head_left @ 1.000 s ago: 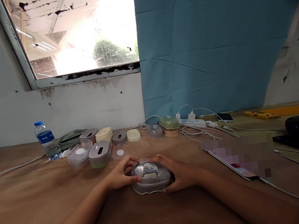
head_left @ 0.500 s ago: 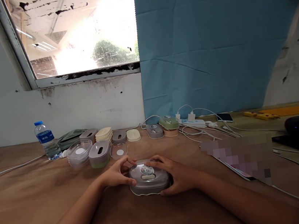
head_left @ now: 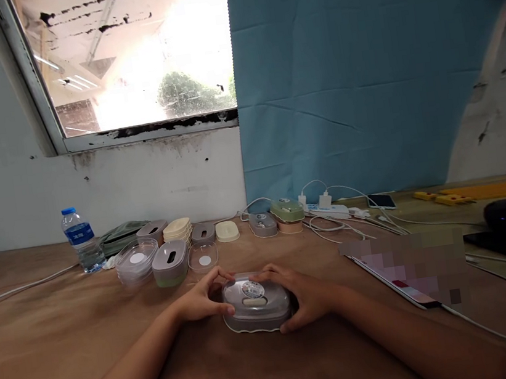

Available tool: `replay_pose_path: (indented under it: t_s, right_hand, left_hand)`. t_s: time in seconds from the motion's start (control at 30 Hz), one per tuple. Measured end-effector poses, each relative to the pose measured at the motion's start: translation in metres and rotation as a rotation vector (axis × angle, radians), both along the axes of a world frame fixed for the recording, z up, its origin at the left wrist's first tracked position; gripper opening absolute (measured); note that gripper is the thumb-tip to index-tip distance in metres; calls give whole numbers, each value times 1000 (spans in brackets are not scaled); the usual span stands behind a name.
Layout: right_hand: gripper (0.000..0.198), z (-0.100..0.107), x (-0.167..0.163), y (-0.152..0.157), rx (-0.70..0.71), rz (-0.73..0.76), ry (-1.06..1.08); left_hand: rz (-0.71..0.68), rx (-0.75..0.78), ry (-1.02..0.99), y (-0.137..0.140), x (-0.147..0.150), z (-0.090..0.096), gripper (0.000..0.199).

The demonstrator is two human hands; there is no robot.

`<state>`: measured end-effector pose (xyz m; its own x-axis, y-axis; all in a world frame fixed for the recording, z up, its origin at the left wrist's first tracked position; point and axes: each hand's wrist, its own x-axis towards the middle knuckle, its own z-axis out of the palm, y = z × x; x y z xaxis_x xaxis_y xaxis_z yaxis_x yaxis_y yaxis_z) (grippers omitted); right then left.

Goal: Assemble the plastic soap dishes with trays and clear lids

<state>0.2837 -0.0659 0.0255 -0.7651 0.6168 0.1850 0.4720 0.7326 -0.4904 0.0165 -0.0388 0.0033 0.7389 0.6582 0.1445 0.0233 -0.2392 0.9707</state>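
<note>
A grey oval plastic box (head_left: 258, 320) with a slot in its top sits on the table in front of me. Over it is a clear cover with a round printed sticker (head_left: 252, 289), and a thin cream rim shows along its bottom edge. My left hand (head_left: 204, 296) holds the box's left side, thumb at the front and fingers at the back. From the right, my right hand (head_left: 302, 295) grips it, with the thumb low at the front corner and fingers over the back of the cover.
Behind my left hand are stacked clear covers (head_left: 138, 263), grey slotted boxes (head_left: 170, 262), cream trays (head_left: 177, 229) and a water bottle (head_left: 82, 240). Finished-looking boxes (head_left: 287, 210) stand near a power strip (head_left: 328, 209) with cables. A tablet-like device (head_left: 394, 286), partly blurred out, lies right.
Both hands stay on the box with nearly the same grip. The right fingers have shifted slightly off the sticker. The whole view has moved a little.
</note>
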Motion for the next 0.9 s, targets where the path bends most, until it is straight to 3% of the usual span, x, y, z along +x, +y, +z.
replay_pose_path:
  t_s: [0.2, 0.37, 0.47, 0.6, 0.73, 0.9]
  right_hand:
    - [89, -14, 1, 9, 60, -154, 56]
    - [83, -24, 1, 19, 174, -359, 120]
    - [80, -20, 1, 40, 298, -528, 136]
    - [78, -1, -4, 91, 384, -716, 131]
    - [80, 18, -12, 145, 415, -919, 89]
    - [72, 20, -15, 176, 376, -1111, 2]
  left_hand:
    - [98, 208, -20, 0, 6, -1, 47]
    - [478, 480, -116, 5, 3, 1, 31]
    - [719, 569, -123, 8, 0, 1, 18]
    - [906, 578, -130, 11, 0, -1, 9]
    - [983, 519, -146, 11, 1, 0, 3]
    - [1040, 471, -162, 11, 1, 1, 3]
